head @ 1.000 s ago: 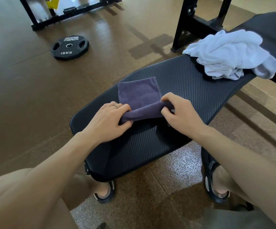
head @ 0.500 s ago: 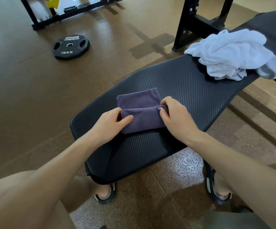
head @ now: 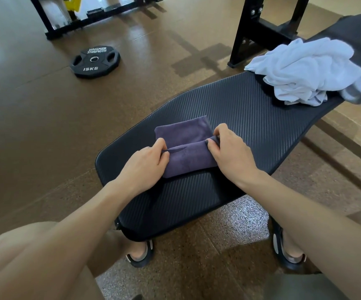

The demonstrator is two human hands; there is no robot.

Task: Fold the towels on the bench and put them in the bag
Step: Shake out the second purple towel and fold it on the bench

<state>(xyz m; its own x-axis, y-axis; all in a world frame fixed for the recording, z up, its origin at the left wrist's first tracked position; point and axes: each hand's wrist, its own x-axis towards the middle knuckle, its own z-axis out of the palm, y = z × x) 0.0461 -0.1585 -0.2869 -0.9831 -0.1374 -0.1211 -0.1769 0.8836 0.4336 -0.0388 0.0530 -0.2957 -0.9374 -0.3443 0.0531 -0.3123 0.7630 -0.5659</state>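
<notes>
Folding away at centre frame, and both hands are on the purple towel (head: 186, 146), which lies on the near end of the black weight bench (head: 251, 118). Left hand (head: 145, 165) pinches the left end of the rolled-over front layer, thumb and fingers curled onto the cloth; right hand (head: 229, 152) does the same at the right end, fingertips tucked into the fold. A flat back layer shows beyond them. Over at the upper right, the crumpled white towel (head: 311, 72) sits in a heap on the bench, not yet folded. No bag in view, so where this goes afterwards can't be told. The risk here, I'd say: the thick front layer is soft and springy, so if either pinch lets go early or one hand leads the other, the fold could skew or flop open. A 15 kg weight plate (head: 95, 61) lies on the floor, upper left.
</notes>
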